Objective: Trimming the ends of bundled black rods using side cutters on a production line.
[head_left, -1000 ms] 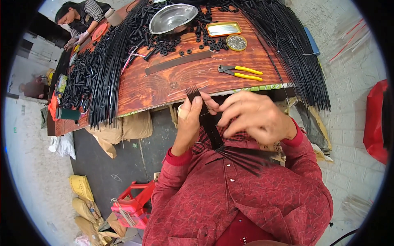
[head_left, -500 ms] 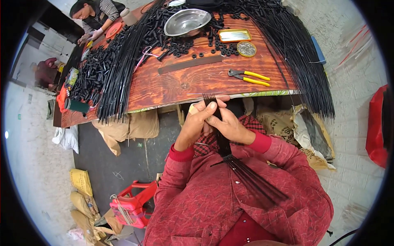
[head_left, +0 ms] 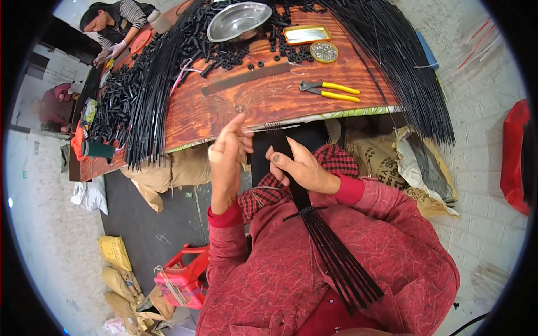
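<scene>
A narrow fan-like bundle of black strips slants across my front, tied around its middle. Its lower strips spread out, and thin tips stick up at the table edge. My right hand grips the upper part, thumb on top. A thin pale wire crosses the tips. My left hand is raised beside the bundle, off it, index finger stretched up and the others loosely bent. Its fingers are close to the wire's left end; whether they touch it I cannot tell. Something pale wraps its thumb side.
On the wooden table lie yellow-handled pliers, a dark flat bar, a yellow tray, a round dish of small metal pieces, a metal bowl and long black rods. A person works at the far left.
My left hand has let go of the bundle and moved left, its fingers opening. The right hand keeps its hold. In the picture, the table has shifted slightly up and left.
</scene>
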Available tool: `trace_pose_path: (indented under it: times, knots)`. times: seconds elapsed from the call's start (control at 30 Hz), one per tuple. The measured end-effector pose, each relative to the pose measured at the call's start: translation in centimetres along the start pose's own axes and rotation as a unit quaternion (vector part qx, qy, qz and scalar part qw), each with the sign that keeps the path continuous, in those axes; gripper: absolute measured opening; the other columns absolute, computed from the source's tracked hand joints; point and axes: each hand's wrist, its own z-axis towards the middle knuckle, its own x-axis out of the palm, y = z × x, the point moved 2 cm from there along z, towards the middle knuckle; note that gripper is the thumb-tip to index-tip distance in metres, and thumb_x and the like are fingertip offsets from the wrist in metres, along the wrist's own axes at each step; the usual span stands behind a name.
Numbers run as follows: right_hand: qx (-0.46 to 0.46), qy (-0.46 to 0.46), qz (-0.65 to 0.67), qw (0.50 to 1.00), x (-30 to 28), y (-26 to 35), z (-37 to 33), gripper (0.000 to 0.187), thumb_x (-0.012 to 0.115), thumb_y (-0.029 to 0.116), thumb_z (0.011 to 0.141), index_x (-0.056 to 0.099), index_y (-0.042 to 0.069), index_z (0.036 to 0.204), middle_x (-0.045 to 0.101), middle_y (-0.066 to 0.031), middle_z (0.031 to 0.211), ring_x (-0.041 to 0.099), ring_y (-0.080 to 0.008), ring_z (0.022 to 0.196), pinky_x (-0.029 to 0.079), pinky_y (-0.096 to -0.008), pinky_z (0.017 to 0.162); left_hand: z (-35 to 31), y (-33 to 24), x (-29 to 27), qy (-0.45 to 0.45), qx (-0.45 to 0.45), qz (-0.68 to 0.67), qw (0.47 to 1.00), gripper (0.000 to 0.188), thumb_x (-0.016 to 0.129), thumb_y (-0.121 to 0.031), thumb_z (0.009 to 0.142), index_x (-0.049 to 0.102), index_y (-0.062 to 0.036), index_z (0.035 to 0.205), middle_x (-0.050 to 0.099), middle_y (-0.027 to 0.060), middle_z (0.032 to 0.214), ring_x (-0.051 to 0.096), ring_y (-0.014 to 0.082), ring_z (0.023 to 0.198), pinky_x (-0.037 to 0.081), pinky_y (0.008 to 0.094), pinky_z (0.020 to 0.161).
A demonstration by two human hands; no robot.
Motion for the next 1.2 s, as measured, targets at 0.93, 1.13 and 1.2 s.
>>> trace_pose_path:
  times: [0.93,1.13,1.2]
  knots:
    - [0.008,0.034,0.052,0.998,-1.0,2.0,1.8,0.028,0.051,0.023,0.103,0.050,-0.002,0.114,0.067,-0.0127,0.082,0.067,-0.0177,0.067,0.055,-0.0276,0.061,0.9,-2.6,2.9,0.043,-0.021,0.115,0.992,0.024,0.068,-0.011,0.093,0.068,0.0004,0.113,0.066,0.0006,0.086,0.058,0.0052,0.078,0.044,0.0193,0.068]
    - [0.010,0.026,0.035,0.999,-0.6,2.2,1.9,0.030,0.049,0.023,0.103,0.050,-0.004,0.118,0.068,-0.0137,0.085,0.068,-0.0185,0.067,0.055,-0.0283,0.061,1.3,-2.7,3.1,0.028,-0.021,0.137,0.990,0.022,0.070,-0.010,0.091,0.066,0.0005,0.111,0.067,0.0014,0.084,0.060,0.0051,0.076,0.046,0.0194,0.067]
    - [0.008,0.027,0.027,0.999,-0.7,2.2,2.1,0.031,0.048,0.023,0.104,0.050,-0.004,0.119,0.069,-0.0139,0.085,0.068,-0.0186,0.066,0.055,-0.0283,0.060,1.4,-2.7,3.0,0.026,-0.018,0.152,0.988,0.021,0.070,-0.009,0.091,0.067,0.0006,0.109,0.067,0.0016,0.084,0.061,0.0052,0.075,0.047,0.0197,0.067]
